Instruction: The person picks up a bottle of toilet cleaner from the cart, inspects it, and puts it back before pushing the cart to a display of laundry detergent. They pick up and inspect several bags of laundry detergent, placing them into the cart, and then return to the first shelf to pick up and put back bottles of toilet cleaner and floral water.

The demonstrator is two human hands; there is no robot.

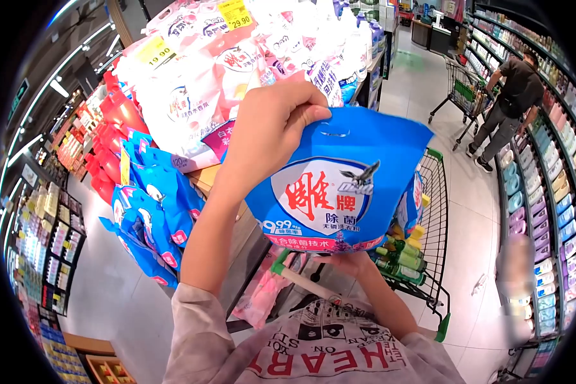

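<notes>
A blue bag of laundry powder [339, 166] with red and white lettering hangs upright in front of my chest. My left hand [278, 118] is closed on its upper left corner, thumb and fingers pinching the top edge. Beneath the bag, my right hand [347, 261] supports the bottom; its fingers are partly hidden. Behind and to the right stands a shopping cart [436, 217], its handle [307, 281] close to my body. Green bottles [400, 259] lie in the cart, and another blue bag [411, 203] shows there, partly covered by the held one.
White and pink bags [189, 102] are piled on a display at the upper left, with more blue bags [150, 205] at its side. A person [515, 96] stands by another cart [464, 86] in the right aisle. Stocked shelves [550, 205] line the right.
</notes>
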